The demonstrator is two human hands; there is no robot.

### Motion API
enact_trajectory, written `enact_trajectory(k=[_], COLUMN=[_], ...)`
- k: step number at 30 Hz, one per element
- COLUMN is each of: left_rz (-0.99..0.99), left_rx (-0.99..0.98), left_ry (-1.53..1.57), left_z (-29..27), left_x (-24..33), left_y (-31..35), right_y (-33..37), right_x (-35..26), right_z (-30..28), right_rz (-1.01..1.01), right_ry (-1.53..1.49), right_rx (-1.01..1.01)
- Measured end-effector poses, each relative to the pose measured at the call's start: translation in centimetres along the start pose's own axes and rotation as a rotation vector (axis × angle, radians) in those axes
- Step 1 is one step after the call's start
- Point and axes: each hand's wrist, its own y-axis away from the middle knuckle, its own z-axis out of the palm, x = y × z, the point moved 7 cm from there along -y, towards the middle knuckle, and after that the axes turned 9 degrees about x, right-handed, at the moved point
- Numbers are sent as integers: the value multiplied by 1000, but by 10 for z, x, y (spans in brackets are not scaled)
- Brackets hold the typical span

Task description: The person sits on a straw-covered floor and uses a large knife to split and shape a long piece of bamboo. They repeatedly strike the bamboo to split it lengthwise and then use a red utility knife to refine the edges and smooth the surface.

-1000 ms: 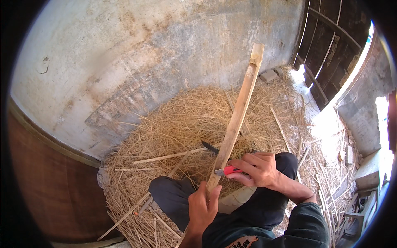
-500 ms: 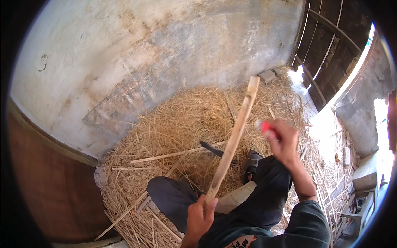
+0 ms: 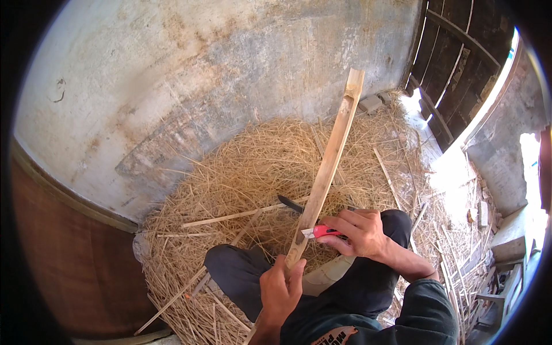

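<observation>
My left hand point(image 3: 280, 286) is closed round the lower end of a split bamboo strip point(image 3: 329, 167), which slants up and away to the right. A hollow, notched joint shows near the strip's far end. In my right hand point(image 3: 361, 233) is a red utility knife point(image 3: 325, 230). Its short pale blade meets the strip's edge a little above my left hand, beside a dark patch on the bamboo. Behind the strip lies a long dark blade point(image 3: 290, 203), partly covered by it.
Straw and bamboo slivers point(image 3: 270, 149) cover the floor round my bent legs point(image 3: 233, 270). A stained wall point(image 3: 230, 69) rises ahead, with a brown panel point(image 3: 69, 247) at left. A slatted wooden door point(image 3: 454, 69) stands at far right, and a small block point(image 3: 370, 103) lies by the wall.
My right hand has come down and left, bringing the knife from beside the strip onto its lower part. The bamboo's far end has risen and turned, showing more of its hollow face.
</observation>
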Motion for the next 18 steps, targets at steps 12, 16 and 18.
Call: enact_trajectory(k=[12,16,18], left_rz=[-45,-67,-82], left_rx=[-27,-94,-140], left_ry=[-67,-123,-139], left_z=[-8,-10,-11], left_x=[-4,-16,-23], left_y=[7,23,33], right_y=[-13,-25,-27], right_x=[19,80,101], right_z=[-14,-37,-52], right_rz=[50,275,350], right_ry=[62,114,185], right_rx=[45,235,265])
